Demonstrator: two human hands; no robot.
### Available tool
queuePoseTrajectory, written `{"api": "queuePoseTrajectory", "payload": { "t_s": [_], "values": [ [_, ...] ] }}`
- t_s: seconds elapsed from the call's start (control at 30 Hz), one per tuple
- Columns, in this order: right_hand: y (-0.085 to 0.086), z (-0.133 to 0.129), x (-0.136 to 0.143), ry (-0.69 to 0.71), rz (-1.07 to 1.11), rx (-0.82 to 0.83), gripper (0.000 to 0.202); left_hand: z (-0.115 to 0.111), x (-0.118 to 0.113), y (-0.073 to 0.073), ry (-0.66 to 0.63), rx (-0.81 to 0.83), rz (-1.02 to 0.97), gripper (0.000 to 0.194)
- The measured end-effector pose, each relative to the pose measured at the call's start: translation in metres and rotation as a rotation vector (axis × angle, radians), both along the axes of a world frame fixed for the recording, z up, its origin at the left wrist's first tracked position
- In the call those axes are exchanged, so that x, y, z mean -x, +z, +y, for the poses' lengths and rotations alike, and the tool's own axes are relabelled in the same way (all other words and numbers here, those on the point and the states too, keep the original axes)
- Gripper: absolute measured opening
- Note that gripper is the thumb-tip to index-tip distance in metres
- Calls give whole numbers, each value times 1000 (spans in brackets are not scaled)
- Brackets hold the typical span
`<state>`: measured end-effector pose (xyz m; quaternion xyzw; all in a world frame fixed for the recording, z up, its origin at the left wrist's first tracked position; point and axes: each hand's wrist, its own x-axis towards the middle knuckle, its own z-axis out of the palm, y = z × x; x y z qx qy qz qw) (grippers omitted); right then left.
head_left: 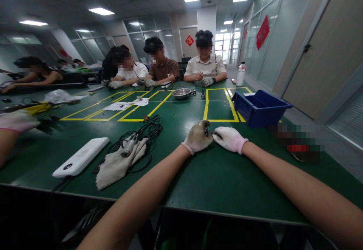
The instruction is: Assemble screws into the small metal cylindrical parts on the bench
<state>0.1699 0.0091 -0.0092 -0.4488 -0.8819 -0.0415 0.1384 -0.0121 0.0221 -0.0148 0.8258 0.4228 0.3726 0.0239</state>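
Observation:
In the head view my left hand (pixel 197 137), in a soiled grey work glove, is closed with its fingers curled round a small dark metal part (pixel 208 132). Most of that part is hidden by the glove. Close against it from the right is my right hand (pixel 230 139), in a whiter glove with a pink cuff. Its fingertips are pinched together at the edge of the part, and what lies between them is too small to make out. Both hands are over the green table (pixel 181 182), near its middle.
A blue bin (pixel 262 108) stands to the right. To the left lie a white power bank (pixel 81 157), a spare glove (pixel 117 165), a metal cylindrical tool (pixel 129 147) and black cables (pixel 154 129). Further off is a steel bowl (pixel 181 93). Several people sit across; another person's gloved hand (pixel 18 121) is at left.

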Motion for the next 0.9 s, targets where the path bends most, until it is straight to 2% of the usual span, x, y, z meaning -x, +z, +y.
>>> {"api": "queuePoseTrajectory", "payload": {
  "t_s": [0.3, 0.9],
  "values": [
    [-1, 1, -1, -7, 14, 7, 35, 2, 2, 0, -34, 2, 5, 43],
    [-1, 1, -3, -11, 25, 12, 35, 5, 4, -3, -46, -52, 43, 41]
  ]
}}
